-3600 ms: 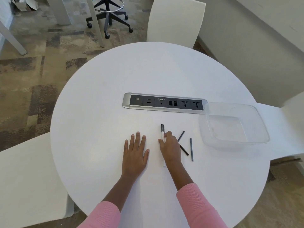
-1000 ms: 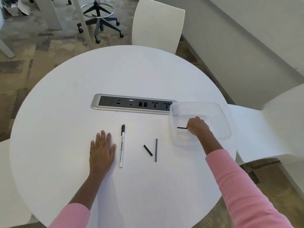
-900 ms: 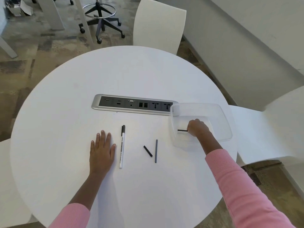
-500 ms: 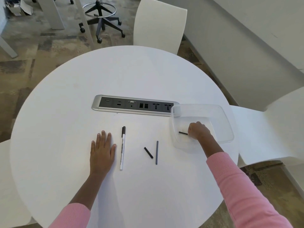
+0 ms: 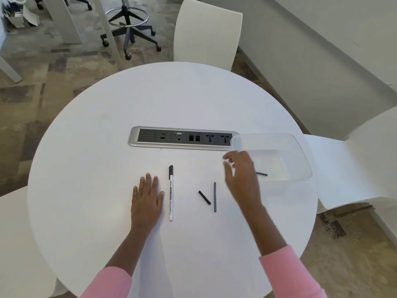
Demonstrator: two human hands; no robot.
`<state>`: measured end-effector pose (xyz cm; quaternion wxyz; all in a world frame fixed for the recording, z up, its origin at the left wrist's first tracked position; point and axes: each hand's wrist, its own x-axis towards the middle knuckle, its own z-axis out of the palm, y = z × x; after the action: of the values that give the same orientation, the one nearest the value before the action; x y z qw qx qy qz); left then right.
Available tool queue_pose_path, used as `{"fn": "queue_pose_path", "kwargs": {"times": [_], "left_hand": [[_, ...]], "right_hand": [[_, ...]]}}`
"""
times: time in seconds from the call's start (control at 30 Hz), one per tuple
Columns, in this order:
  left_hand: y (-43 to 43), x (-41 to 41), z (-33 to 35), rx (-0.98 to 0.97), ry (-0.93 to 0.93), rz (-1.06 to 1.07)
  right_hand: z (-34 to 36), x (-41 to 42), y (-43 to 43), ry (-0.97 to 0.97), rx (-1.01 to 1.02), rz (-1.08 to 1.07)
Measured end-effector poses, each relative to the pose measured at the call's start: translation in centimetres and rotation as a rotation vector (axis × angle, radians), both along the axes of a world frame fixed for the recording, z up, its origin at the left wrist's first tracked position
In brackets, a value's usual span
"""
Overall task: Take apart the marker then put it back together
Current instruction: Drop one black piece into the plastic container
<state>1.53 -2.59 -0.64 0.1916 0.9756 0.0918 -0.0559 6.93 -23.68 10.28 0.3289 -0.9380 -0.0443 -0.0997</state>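
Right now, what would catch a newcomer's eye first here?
Two hands over a round white table: the left hand lies flat beside a white marker, the right hand hovers open. One dark piece sits inside the clear tub on the right.

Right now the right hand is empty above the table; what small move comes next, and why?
Probably lower the right hand onto the short black piece. One piece already lies in the clear container; this and the thin rod remain on the table.
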Motion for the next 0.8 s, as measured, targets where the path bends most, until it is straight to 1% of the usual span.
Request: {"fn": "queue_pose_path", "kwargs": {"times": [0.13,0.23,0.37,0.43,0.53,0.7,0.8], "left_hand": [[0.3,0.0,0.4,0.012,0.011,-0.051],[0.8,-0.1,0.0,0.016,0.015,-0.077],[2.0,-0.5,-0.9,0.068,-0.005,-0.115],[2.5,-0.7,-0.9,0.075,-0.006,-0.126],[3.0,-1.0,-0.7,0.059,-0.011,-0.134],[3.7,-1.5,-1.2,0.037,-0.018,-0.125],[3.8,-1.4,-1.0,-0.009,-0.054,-0.133]], "right_hand": [[-3.8,-3.0,4.2,0.111,-0.019,0.074],[-6.3,-5.0,6.8,0.147,-0.066,0.131],[-8.7,-6.9,9.2,0.235,-0.110,0.165],[-9.4,-7.5,10.0,0.284,-0.147,0.156],[-9.8,-7.9,11.0,0.314,-0.138,0.111],[-9.5,-7.8,12.1,0.360,-0.071,0.025],[-9.3,-7.7,12.2,0.399,0.025,-0.044]]}}
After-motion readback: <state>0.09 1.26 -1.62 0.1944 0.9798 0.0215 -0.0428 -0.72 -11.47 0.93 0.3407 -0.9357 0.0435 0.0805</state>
